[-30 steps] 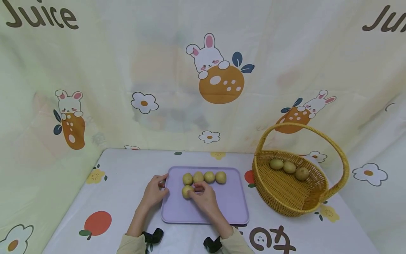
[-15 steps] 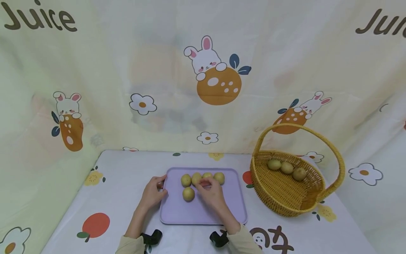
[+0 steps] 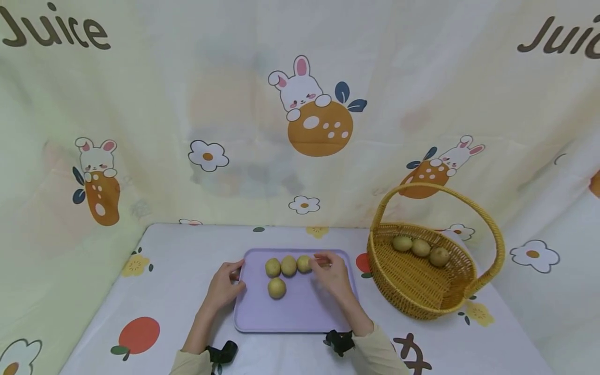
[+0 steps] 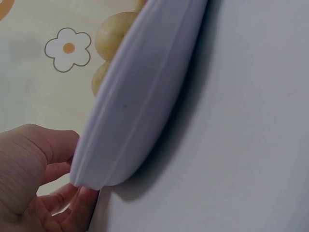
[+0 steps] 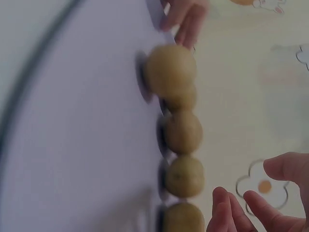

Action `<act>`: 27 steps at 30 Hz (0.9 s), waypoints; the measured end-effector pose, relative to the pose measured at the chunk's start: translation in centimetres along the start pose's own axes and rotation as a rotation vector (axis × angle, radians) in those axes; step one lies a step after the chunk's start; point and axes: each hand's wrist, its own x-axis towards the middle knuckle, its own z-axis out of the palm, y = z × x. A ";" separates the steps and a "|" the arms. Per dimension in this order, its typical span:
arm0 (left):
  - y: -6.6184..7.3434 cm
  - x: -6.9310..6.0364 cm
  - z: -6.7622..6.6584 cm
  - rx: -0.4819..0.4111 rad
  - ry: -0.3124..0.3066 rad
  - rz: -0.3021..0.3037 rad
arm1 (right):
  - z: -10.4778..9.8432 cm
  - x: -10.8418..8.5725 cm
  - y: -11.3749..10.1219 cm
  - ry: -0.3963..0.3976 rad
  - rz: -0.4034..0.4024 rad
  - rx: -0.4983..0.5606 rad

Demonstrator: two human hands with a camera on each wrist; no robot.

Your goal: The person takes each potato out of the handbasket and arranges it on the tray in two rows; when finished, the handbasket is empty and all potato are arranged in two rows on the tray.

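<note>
Starting at the left: there's a red fruit printed on the cloth [image 3: 139, 335] that covers the bench [image 3: 187, 250], then the left hand [image 3: 222, 286]. Its thumb and fingers grip the left edge of a light purple tray [image 3: 281, 319], which sits flat on the bench.

On the tray there's a row of small round potatoes [image 3: 288, 266] along the far side, with a lone potato [image 3: 277, 288] in front of the row's left end. The head view shows three in the row, but the right wrist view shows a fourth potato [image 5: 184, 218] too (it's hidden from above).

Next is the right hand [image 3: 335, 276], over the right part of the tray at that end of the row. Its fingers are spread apart and holding nothing; can't tell if they touch a potato.

Far right is a yellow wicker basket [image 3: 424, 284] with a tall arched handle [image 3: 492, 224], and three more potatoes [image 3: 421, 248] lined up inside, toward the back.
</note>
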 end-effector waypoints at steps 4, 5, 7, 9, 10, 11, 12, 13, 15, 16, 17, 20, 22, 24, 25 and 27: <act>-0.2 0.0 0.0 0.008 0.003 0.007 | -1.6 0.7 0.1 0.024 0.009 -0.027; -0.2 -0.1 -0.1 0.008 0.005 0.014 | -2.1 0.9 0.2 0.026 0.010 -0.030; -0.3 -0.1 -0.1 0.008 0.011 0.028 | -3.1 1.2 0.2 0.033 0.028 -0.043; -0.3 -0.1 -0.1 0.008 0.013 0.030 | -4.3 1.6 0.3 0.034 0.046 -0.054; -0.3 0.0 0.0 0.007 0.013 0.030 | -4.9 1.8 0.3 0.032 0.056 -0.057; -0.3 0.0 0.0 0.007 0.011 0.028 | -5.6 1.9 0.4 0.033 0.068 -0.057; -0.2 0.0 0.0 0.006 0.007 0.022 | -6.2 2.1 0.5 0.039 0.074 -0.051; -0.2 0.0 0.0 0.008 0.003 0.015 | -6.9 2.2 0.6 0.043 0.077 -0.041; -0.2 0.1 0.0 0.005 -0.006 0.004 | -8.3 2.5 0.9 0.063 0.085 -0.028; -0.2 0.1 0.0 0.004 -0.007 0.006 | -9.0 2.7 1.1 0.073 0.084 -0.029; -0.1 0.1 0.0 0.002 -0.009 0.008 | -9.7 2.8 1.3 0.085 0.083 -0.030; -0.1 0.1 -0.1 -0.002 -0.011 0.010 | -11.9 3.0 1.6 0.112 0.090 -0.067; -0.1 0.0 -0.1 -0.011 0.005 0.035 | -13.2 3.1 1.8 0.125 0.105 -0.087; -0.1 -0.1 -0.1 -0.016 0.029 0.072 | -14.5 3.2 2.1 0.139 0.123 -0.112; -0.1 -0.2 -0.2 -0.022 0.038 0.087 | -15.1 3.3 2.3 0.147 0.138 -0.123; -0.1 -0.3 -0.1 -0.026 0.052 0.105 | -16.1 3.3 2.9 0.165 0.168 -0.141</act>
